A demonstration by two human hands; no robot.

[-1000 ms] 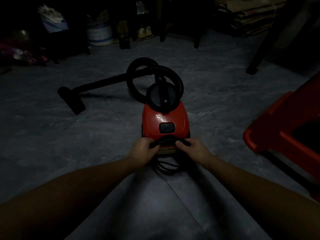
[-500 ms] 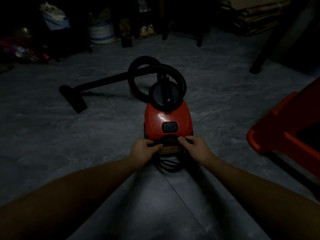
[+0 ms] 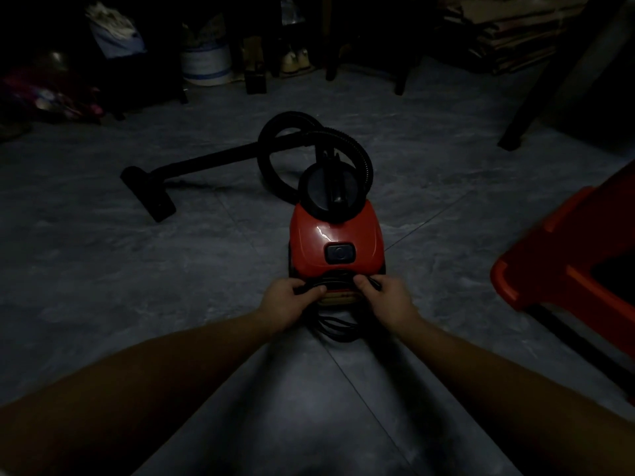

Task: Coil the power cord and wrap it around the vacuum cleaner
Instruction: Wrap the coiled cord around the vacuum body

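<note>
Head view: a dim room with a grey, marbled tile floor (image 3: 137,297), its grout lines running diagonally under the arms. A red canister vacuum cleaner (image 3: 335,240) stands on the floor at centre, rear end toward the person. Its black ribbed hose (image 3: 271,149) loops behind it, and the wand runs left to a floor nozzle (image 3: 149,192) lying flat on the tiles. The left hand (image 3: 290,298) and right hand (image 3: 386,298) sit at the vacuum's rear edge, fingers (image 3: 362,281) of both curled round the black power cord (image 3: 338,326). One strand arcs across the rear between the hands, and loose loops lie on the floor just below them. A red plastic stool (image 3: 556,269) stands at the right. Along the dark far wall are a white bucket (image 3: 206,65), a pair of shoes (image 3: 295,60), furniture legs and stacked cardboard (image 3: 498,39).
</note>
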